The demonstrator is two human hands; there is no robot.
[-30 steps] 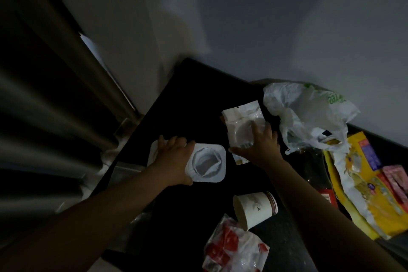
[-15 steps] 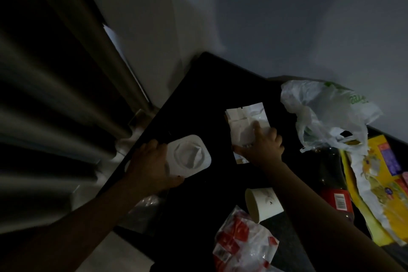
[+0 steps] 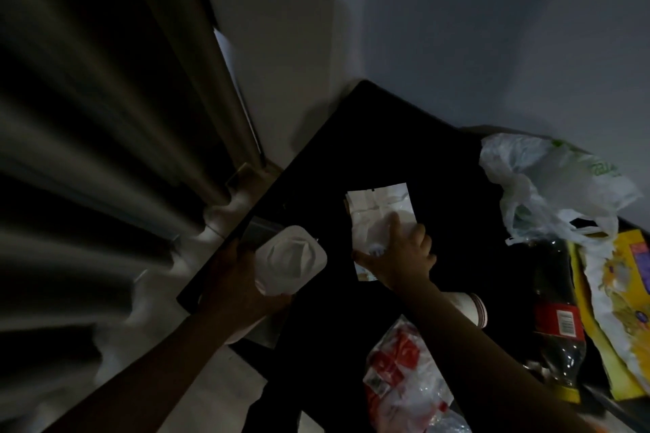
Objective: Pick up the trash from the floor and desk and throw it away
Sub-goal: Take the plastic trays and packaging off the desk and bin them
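While the dark tabletop (image 3: 439, 158) was still littered, the white plastic bag (image 3: 548, 186) sat crumpled at its far right. Nearer the middle lay the flat white pouch (image 3: 378, 211), pinned under the right hand (image 3: 401, 257) with fingers spread, not closed on it. The left hand (image 3: 239, 274) gripped a white lid (image 3: 292, 258) by its edge. Both look light and flimsy, so pinching an edge should do.

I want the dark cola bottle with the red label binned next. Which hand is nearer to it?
Right. The right hand presses the white pouch mid-desk, left of the cola bottle. The left hand holds a white plastic tray at the desk's far left edge.
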